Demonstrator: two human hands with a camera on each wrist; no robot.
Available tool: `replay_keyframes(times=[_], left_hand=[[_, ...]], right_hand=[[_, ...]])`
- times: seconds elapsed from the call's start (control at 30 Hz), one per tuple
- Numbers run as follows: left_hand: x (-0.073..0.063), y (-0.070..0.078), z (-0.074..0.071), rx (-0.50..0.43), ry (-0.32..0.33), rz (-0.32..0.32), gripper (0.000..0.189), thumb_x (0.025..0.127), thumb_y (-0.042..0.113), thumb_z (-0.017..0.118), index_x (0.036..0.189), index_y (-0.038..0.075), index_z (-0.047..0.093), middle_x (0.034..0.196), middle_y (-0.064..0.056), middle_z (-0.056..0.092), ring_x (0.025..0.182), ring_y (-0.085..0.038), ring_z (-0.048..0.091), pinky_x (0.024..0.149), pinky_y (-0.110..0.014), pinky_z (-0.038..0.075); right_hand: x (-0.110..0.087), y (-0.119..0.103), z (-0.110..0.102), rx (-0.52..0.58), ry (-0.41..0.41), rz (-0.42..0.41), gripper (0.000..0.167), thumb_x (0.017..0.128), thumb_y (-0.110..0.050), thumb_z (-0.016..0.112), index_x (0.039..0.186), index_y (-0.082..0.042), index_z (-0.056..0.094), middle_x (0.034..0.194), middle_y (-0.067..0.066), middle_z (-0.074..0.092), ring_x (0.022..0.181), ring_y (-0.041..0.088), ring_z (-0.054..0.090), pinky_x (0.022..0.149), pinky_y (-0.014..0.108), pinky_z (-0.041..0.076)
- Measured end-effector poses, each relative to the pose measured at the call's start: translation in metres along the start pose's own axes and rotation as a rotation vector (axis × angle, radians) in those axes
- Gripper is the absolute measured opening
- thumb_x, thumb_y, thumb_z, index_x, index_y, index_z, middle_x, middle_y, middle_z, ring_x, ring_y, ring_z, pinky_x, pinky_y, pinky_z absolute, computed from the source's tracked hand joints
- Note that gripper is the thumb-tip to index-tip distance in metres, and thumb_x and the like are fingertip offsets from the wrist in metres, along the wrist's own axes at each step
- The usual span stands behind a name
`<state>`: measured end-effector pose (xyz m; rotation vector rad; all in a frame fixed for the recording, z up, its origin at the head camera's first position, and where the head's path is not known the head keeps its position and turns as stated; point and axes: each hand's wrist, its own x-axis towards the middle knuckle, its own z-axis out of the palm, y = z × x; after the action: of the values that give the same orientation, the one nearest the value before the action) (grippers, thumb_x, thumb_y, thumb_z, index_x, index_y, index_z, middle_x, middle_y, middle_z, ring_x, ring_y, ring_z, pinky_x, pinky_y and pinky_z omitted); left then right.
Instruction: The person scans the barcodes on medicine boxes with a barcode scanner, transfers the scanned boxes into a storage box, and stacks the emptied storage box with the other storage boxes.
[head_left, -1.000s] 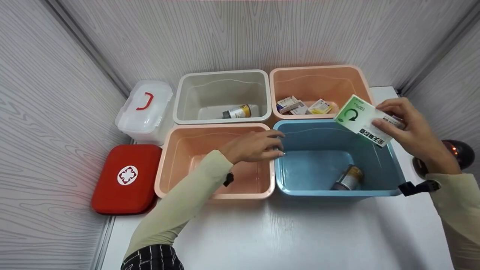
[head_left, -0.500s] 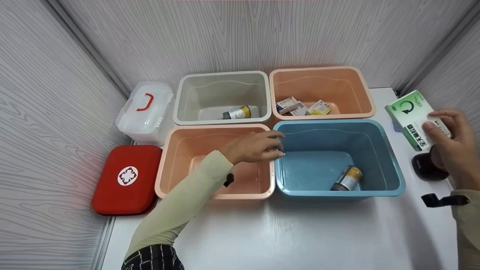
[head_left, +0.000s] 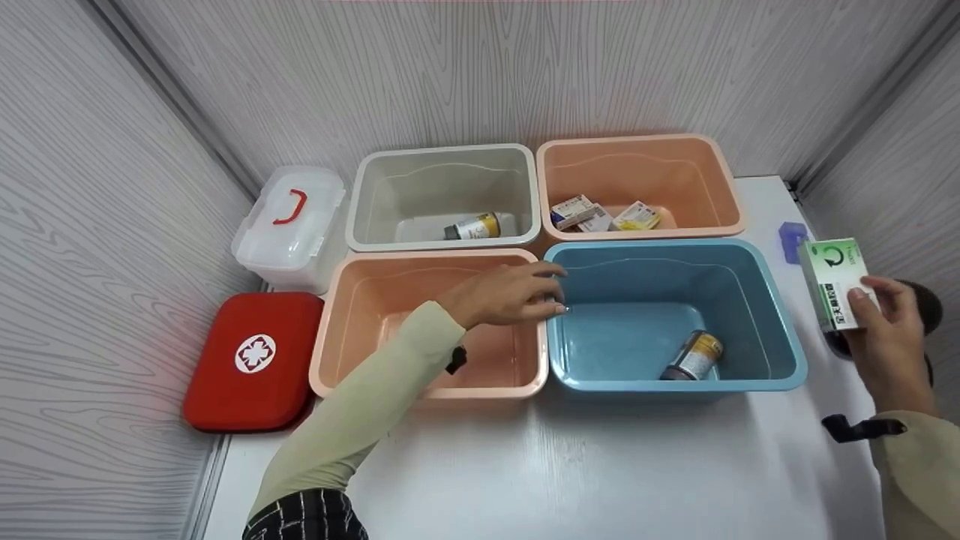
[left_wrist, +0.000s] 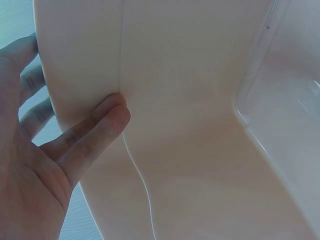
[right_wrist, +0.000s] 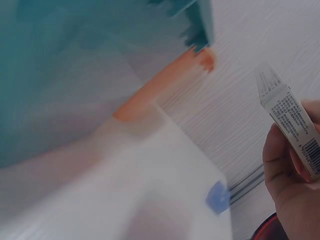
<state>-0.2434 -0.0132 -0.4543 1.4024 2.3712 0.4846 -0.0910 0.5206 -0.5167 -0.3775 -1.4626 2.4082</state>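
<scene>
In the head view my left hand [head_left: 506, 296] lies over the adjoining rims of the near peach bin [head_left: 322, 337] and the blue bin [head_left: 679, 386]. Its fingers are loosely extended. The left wrist view shows two digits against the peach bin's inner wall [left_wrist: 175, 90], the other fingertips hidden beyond its rim. Out past the blue bin's right side, my right hand [head_left: 892, 337] holds a green-and-white medicine box [head_left: 832, 277], thumb on its front. Printed text and a barcode show on the box's side [right_wrist: 290, 117] in the right wrist view.
A bottle [head_left: 694, 356] lies in the blue bin, another [head_left: 474, 226] in the grey bin [head_left: 442, 150]. Several small boxes [head_left: 636, 216] lie in the back peach bin [head_left: 735, 187]. Rightward are a purple object [head_left: 791, 241] and a dark rounded object [head_left: 922, 304]; leftward, a clear case [head_left: 289, 217] and red case [head_left: 251, 390].
My right hand has carried the medicine box from above the blue bin to the right, then slightly down and turned it more upright. The purple object has come into view. My left hand stays put.
</scene>
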Motion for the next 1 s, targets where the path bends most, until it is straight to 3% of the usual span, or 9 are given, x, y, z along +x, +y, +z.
replay_keyframes(times=[0.07,0.23,0.43,0.6,0.8,1.0], left_hand=[[0.000,0.000,0.000,0.002,0.006,0.003,0.042,0.114,0.047,0.054,0.136,0.018,0.073,0.170,-0.008,0.046,0.134,-0.022,0.065,0.114,-0.040,0.054],[-0.001,-0.001,0.001,0.020,0.019,0.016,0.042,0.114,0.046,0.053,0.136,0.017,0.074,0.169,-0.009,0.048,0.133,-0.023,0.065,0.113,-0.041,0.055],[-0.001,-0.001,0.001,0.023,0.012,0.003,0.042,0.114,0.047,0.053,0.137,0.018,0.073,0.170,-0.008,0.046,0.136,-0.023,0.064,0.116,-0.041,0.053],[-0.001,0.000,0.001,0.009,0.003,-0.006,0.043,0.114,0.048,0.052,0.137,0.018,0.073,0.171,-0.008,0.045,0.128,-0.021,0.067,0.112,-0.040,0.055],[-0.001,0.001,0.001,0.002,0.008,-0.005,0.043,0.114,0.047,0.053,0.137,0.018,0.073,0.171,-0.009,0.045,0.128,-0.021,0.068,0.112,-0.040,0.055],[-0.001,0.001,0.001,0.003,0.014,-0.001,0.041,0.114,0.047,0.054,0.136,0.018,0.074,0.170,-0.008,0.046,0.124,-0.020,0.069,0.111,-0.040,0.056]], right_hand=[[-0.002,0.009,-0.005,-0.006,0.036,0.032,0.035,0.109,-0.003,0.064,0.139,-0.015,0.053,0.141,-0.004,0.051,0.110,0.011,0.069,0.081,0.023,0.063],[-0.007,0.025,-0.016,0.095,0.081,0.078,0.032,0.108,0.001,0.062,0.135,-0.015,0.054,0.129,-0.001,0.060,0.099,0.013,0.075,0.075,0.027,0.065],[-0.013,0.040,-0.021,0.067,0.121,0.156,0.040,0.109,-0.008,0.065,0.142,-0.023,0.048,0.139,-0.006,0.044,0.106,0.008,0.069,0.080,0.025,0.063],[-0.016,0.047,-0.021,0.075,0.147,0.197,0.046,0.108,-0.011,0.068,0.145,-0.027,0.046,0.141,-0.006,0.043,0.106,0.007,0.071,0.082,0.026,0.064],[-0.013,0.040,-0.018,0.079,0.141,0.176,0.042,0.109,-0.008,0.066,0.143,-0.025,0.047,0.140,-0.006,0.043,0.105,0.008,0.071,0.081,0.025,0.064],[0.002,0.011,-0.004,0.056,0.133,0.085,0.036,0.108,-0.001,0.063,0.137,-0.019,0.052,0.141,-0.008,0.043,0.111,0.010,0.066,0.080,0.026,0.062]])
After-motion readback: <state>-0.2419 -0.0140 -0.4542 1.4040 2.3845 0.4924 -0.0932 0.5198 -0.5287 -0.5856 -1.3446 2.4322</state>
